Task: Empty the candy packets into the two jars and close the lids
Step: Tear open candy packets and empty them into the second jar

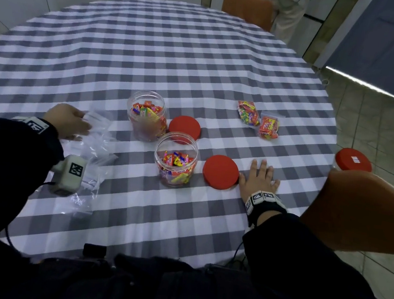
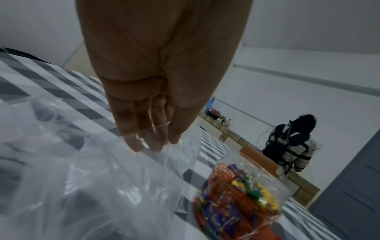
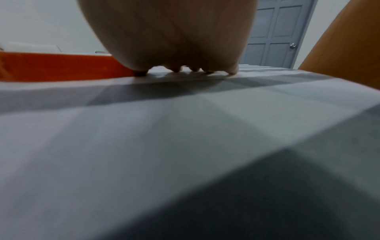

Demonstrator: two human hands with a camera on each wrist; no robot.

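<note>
Two clear open jars hold wrapped candies: the far jar (image 1: 145,116) and the near jar (image 1: 174,165). A red lid (image 1: 184,128) lies beside the far jar, and a second red lid (image 1: 221,172) lies right of the near one. Two full candy packets (image 1: 248,112) (image 1: 269,127) lie at the back right. My left hand (image 1: 84,120) (image 2: 156,142) has straight fingers touching an empty clear bag (image 1: 97,135) (image 2: 82,178); a candy jar (image 2: 236,203) stands just beyond it. My right hand (image 1: 261,171) (image 3: 185,69) lies flat on the cloth, thumb beside the near lid (image 3: 61,68).
More empty bags (image 1: 82,195) lie by my left forearm. A third jar with a red lid (image 1: 353,160) stands at the table's right edge, behind an orange chair back (image 1: 356,211). Another chair (image 1: 248,6) and a standing person (image 1: 290,10) are at the far side.
</note>
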